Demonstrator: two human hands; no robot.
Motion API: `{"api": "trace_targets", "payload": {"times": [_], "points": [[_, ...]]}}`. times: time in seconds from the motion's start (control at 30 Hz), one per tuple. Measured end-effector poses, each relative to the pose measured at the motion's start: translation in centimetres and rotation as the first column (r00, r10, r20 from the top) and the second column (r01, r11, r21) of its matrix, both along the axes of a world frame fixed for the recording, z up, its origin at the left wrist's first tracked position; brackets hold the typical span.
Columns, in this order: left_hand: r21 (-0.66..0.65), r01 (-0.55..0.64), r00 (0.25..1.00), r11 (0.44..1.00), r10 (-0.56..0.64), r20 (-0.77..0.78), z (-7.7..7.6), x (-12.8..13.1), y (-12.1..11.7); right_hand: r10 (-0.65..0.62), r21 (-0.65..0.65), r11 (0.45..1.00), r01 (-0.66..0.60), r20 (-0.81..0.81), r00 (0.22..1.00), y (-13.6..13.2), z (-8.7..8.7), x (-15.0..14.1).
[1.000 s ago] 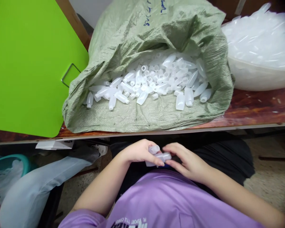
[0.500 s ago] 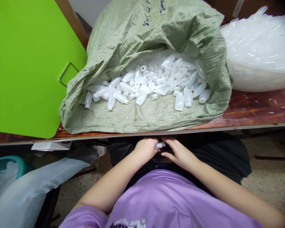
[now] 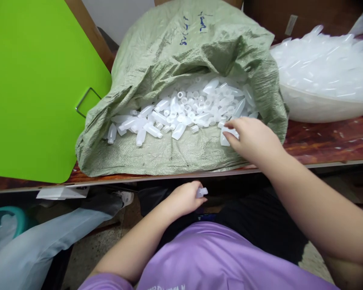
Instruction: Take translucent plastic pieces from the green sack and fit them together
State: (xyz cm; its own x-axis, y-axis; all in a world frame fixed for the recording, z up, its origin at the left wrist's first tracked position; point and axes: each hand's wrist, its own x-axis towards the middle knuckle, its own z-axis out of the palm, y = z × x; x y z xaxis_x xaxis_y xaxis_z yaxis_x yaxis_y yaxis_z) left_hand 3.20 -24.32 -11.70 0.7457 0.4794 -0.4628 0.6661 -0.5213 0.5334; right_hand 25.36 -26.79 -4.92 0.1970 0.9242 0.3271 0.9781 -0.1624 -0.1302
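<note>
In the head view, my left hand (image 3: 186,198) is closed around a small translucent white plastic bottle (image 3: 201,192), low in front of my lap, below the table edge. The bottle's neck sticks out past my fingers. My right hand (image 3: 248,137) is at the right front of the mouth of a green woven sack (image 3: 133,161). Its thumb and fingers are apart, over a loose plastic bottle (image 3: 224,140) lying on the sack's lip. More bottles (image 3: 178,131) of the same kind are heaped inside the sack; my right hand covers a few.
A bright green board (image 3: 33,88) with a metal loop stands at left. A large heaped clear bag (image 3: 326,80) sits on the table (image 3: 317,141) at right. Down at left are a teal tub (image 3: 21,221) and another person's leg (image 3: 57,237) in pale jeans.
My right hand has left my lap and moved up and right to the sack's mouth. My left hand stays low with the bottle. The view has shifted slightly.
</note>
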Motion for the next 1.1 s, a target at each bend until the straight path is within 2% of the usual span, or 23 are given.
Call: {"api": "trace_targets", "payload": {"times": [0.07,0.2,0.33,0.4,0.43,0.47,0.5,0.53,0.57,0.6,0.63,0.7,0.77,0.87,0.93,1.0,1.03,1.07,1.1], "points": [[-0.076,-0.027,0.995,0.997,0.034,0.092,1.5,-0.8,-0.3,-0.058,-0.088,0.994,0.064,0.072,0.996,2.8,0.1,0.6],[-0.166,-0.051,0.977,0.985,0.084,0.196,3.6,-2.4,-0.4,0.015,-0.202,0.979,0.005,0.098,0.995,5.6,-0.2,0.7],[-0.347,-0.048,0.944,0.937,0.155,0.291,4.5,-3.2,0.0,0.006,-0.141,0.99,0.002,0.054,0.999,4.9,0.4,0.0],[-0.479,-0.035,0.92,0.877,0.215,0.329,4.7,-3.2,0.1,0.033,-0.099,0.995,-0.035,-0.022,0.999,3.3,0.9,-0.9],[-0.542,-0.029,0.905,0.84,0.253,0.342,4.7,-3.1,0.1,0.092,-0.085,0.991,-0.1,-0.089,0.992,2.3,1.1,-1.5],[-0.602,-0.025,0.888,0.798,0.294,0.353,4.8,-2.9,0.1,0.195,-0.042,0.977,-0.209,-0.218,0.956,1.1,1.3,-2.3],[-0.653,-0.021,0.87,0.757,0.336,0.361,4.9,-2.7,0.0,0.352,0.006,0.927,-0.374,-0.354,0.867,-0.2,1.2,-3.1],[-0.696,-0.016,0.851,0.717,0.375,0.368,5.0,-2.5,-0.1,0.49,0.051,0.846,-0.531,-0.466,0.737,-1.4,1.1,-4.0],[-0.731,-0.01,0.834,0.682,0.409,0.37,5.0,-2.2,-0.3,0.568,0.109,0.777,-0.621,-0.545,0.616,-2.6,0.8,-4.8],[-0.757,-0.005,0.822,0.653,0.434,0.369,5.1,-1.9,-0.5,0.601,0.174,0.742,-0.648,-0.6,0.527,-3.7,0.4,-5.5],[-0.779,0.002,0.816,0.628,0.45,0.364,5.2,-1.7,-0.7,0.612,0.229,0.729,-0.645,-0.639,0.466,-4.6,-0.1,-6.0],[-0.819,0.032,0.822,0.573,0.451,0.348,5.3,-1.3,-0.8,0.6,0.304,0.743,-0.596,-0.697,0.393,-5.7,-1.1,-6.5],[-0.865,0.081,0.846,0.495,0.425,0.322,5.1,-1.2,-0.7,0.586,0.352,0.746,-0.565,-0.751,0.306,-6.3,-1.8,-6.5],[-0.933,0.157,0.912,0.324,0.316,0.263,4.0,-1.1,-0.2,0.575,0.405,0.704,-0.583,-0.807,0.134,-6.5,-2.2,-6.1],[-0.967,0.177,0.953,0.183,0.214,0.214,3.1,-1.0,0.1,0.572,0.417,0.666,-0.619,-0.817,0.065,-6.5,-2.1,-5.8],[-0.984,0.169,0.977,0.056,0.123,0.175,2.4,-0.7,0.3,0.586,0.41,0.632,-0.658,-0.808,0.059,-6.5,-1.9,-5.7],[-0.987,0.157,0.983,0.034,0.094,0.16,2.2,-0.6,0.3,0.598,0.392,0.625,-0.675,-0.796,0.091,-6.6,-1.9,-5.8],[-0.989,0.141,0.986,0.052,0.082,0.145,2.2,-0.5,0.3,0.608,0.355,0.639,-0.683,-0.777,0.164,-6.6,-1.9,-5.8],[-0.985,0.124,0.987,0.117,0.091,0.135,2.2,-0.4,0.3,0.601,0.295,0.683,-0.668,-0.746,0.285,-6.6,-2.1,-5.9]]}}
